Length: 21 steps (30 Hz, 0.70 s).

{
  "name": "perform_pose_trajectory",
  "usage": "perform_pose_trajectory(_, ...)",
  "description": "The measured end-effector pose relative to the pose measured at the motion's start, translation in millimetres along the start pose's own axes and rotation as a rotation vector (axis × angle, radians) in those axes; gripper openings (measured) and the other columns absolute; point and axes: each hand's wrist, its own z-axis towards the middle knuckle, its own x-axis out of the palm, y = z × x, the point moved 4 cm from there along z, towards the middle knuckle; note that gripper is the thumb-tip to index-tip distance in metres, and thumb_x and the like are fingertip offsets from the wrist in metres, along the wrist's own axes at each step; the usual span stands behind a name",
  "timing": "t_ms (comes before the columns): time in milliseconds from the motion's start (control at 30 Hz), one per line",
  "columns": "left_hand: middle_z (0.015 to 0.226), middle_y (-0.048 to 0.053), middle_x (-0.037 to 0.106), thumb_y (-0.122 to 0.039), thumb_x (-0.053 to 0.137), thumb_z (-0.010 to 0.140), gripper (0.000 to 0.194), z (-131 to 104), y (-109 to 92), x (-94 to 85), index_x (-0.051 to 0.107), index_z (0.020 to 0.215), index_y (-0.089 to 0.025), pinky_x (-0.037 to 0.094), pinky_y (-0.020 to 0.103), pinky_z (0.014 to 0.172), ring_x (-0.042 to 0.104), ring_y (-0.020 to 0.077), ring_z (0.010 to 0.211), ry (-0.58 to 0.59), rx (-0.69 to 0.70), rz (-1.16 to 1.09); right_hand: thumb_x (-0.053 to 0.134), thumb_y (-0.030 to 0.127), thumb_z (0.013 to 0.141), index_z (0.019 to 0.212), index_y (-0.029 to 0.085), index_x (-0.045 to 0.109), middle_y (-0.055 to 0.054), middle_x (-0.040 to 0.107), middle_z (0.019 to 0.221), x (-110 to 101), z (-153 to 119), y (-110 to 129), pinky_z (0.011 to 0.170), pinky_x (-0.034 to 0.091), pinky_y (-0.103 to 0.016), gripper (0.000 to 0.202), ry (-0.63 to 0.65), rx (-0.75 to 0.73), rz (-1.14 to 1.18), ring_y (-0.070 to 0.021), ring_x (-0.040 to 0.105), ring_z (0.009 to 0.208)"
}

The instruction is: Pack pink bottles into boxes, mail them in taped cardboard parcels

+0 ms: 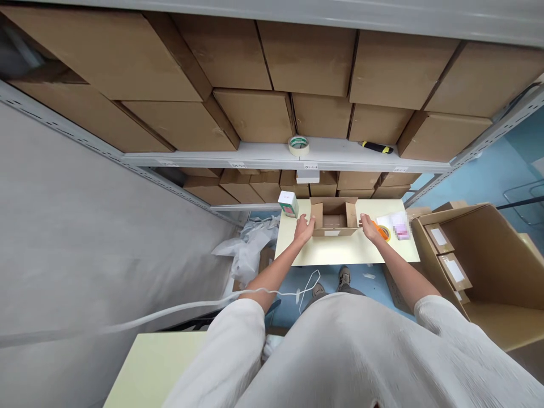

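A small open cardboard box stands on the pale yellow table in front of me, its flaps raised and a white label on the near side. My left hand grips its left side, thumb against the edge. At the right side, my right hand has its fingers apart, close to the box's edge; whether they touch it I cannot tell. Beside that hand lies an orange tape dispenser with yellow tape, partly covered by it. A white and green carton stands left of the box.
Shelves of closed cardboard boxes rise ahead. A tape roll and a utility knife rest on the shelf edge. A large open carton holding labelled boxes stands right. A white cable crosses at left, near plastic bags.
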Motion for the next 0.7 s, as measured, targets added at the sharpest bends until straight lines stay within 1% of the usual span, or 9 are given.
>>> perform_pose_trajectory(100,0.151,0.016,0.062,-0.036,0.053,0.106,0.043,2.8,-22.8,-6.2,0.058,0.146,-0.022,0.047,0.042,0.119,0.061,0.0287,0.14,-0.063,0.216,0.066,0.034,0.057,0.107,0.15,0.018,0.058,-0.019,0.065,0.148,-12.4,6.5,17.6,0.11,0.053,-0.041,0.062,-0.079,-0.025,0.05,-0.0273,0.067,0.127)
perform_pose_trajectory(167,0.149,0.014,0.063,-0.024,0.052,0.102,0.04,4.0,-40.8,-6.3,0.064,0.14,-0.022,0.046,0.043,0.122,0.061,0.0288,0.14,-0.014,0.373,0.129,0.04,0.047,0.105,0.147,0.018,0.061,-0.019,0.063,0.15,-17.9,9.2,39.2,0.115,0.05,-0.044,0.055,-0.107,-0.164,0.003,-0.0285,0.062,0.132)
perform_pose_trajectory(233,0.146,0.012,0.067,-0.015,0.052,0.097,0.045,1.7,-56.2,-2.7,0.068,0.137,-0.024,0.047,0.045,0.121,0.061,0.0294,0.139,0.084,0.506,0.21,0.045,0.037,0.102,0.142,0.02,0.066,-0.016,0.065,0.147,-16.0,7.3,61.7,0.117,0.047,-0.047,0.048,-0.044,-0.326,-0.097,-0.0293,0.06,0.135)
perform_pose_trajectory(333,0.146,0.009,0.07,-0.006,0.055,0.087,0.061,-8.5,-68.4,6.6,0.07,0.141,-0.029,0.044,0.05,0.124,0.058,0.0313,0.145,0.251,0.648,0.337,0.049,0.025,0.099,0.136,0.025,0.072,-0.011,0.068,0.149,-2.8,-4.6,83.5,0.118,0.043,-0.053,0.044,0.144,-0.484,-0.292,-0.0319,0.056,0.138)
perform_pose_trajectory(433,0.15,0.01,0.069,-0.005,0.059,0.082,0.068,-20.7,-67.1,14.6,0.069,0.144,-0.03,0.035,0.055,0.131,0.049,0.0321,0.156,0.359,0.732,0.402,0.047,0.018,0.1,0.134,0.028,0.075,-0.009,0.07,0.149,9.2,-21.0,90.5,0.119,0.036,-0.059,0.045,0.272,-0.592,-0.47,-0.0346,0.05,0.143)
perform_pose_trajectory(533,0.146,0.011,0.071,-0.011,0.063,0.084,0.058,-27.5,-56.4,17.5,0.072,0.137,-0.032,0.028,0.06,0.133,0.043,0.0336,0.161,0.389,0.722,0.435,0.048,0.022,0.103,0.126,0.026,0.077,-0.012,0.071,0.144,11.6,-31.3,88.8,0.123,0.029,-0.062,0.037,0.303,-0.637,-0.593,-0.0351,0.046,0.144)
perform_pose_trajectory(600,0.141,0.011,0.072,-0.016,0.065,0.087,0.046,-30.3,-49.3,15.9,0.074,0.129,-0.033,0.025,0.063,0.133,0.043,0.0347,0.16,0.37,0.718,0.444,0.049,0.027,0.105,0.12,0.025,0.077,-0.014,0.07,0.142,8.0,-33.1,86.3,0.125,0.026,-0.062,0.033,0.273,-0.62,-0.633,-0.0355,0.045,0.144)
perform_pose_trajectory(667,0.142,0.012,0.07,-0.02,0.067,0.089,0.038,-33.0,-45.0,12.0,0.074,0.124,-0.033,0.021,0.065,0.134,0.043,0.0355,0.16,0.33,0.745,0.448,0.049,0.032,0.106,0.119,0.024,0.077,-0.016,0.067,0.143,1.7,-32.8,84.0,0.128,0.022,-0.064,0.032,0.188,-0.578,-0.63,-0.0373,0.041,0.147)
perform_pose_trajectory(700,0.145,0.013,0.068,-0.022,0.069,0.089,0.038,-34.2,-43.7,9.7,0.074,0.125,-0.032,0.019,0.065,0.135,0.042,0.0363,0.161,0.309,0.757,0.455,0.05,0.035,0.106,0.12,0.023,0.076,-0.017,0.065,0.145,-1.8,-32.4,82.6,0.129,0.019,-0.065,0.032,0.13,-0.552,-0.614,-0.0388,0.037,0.151)
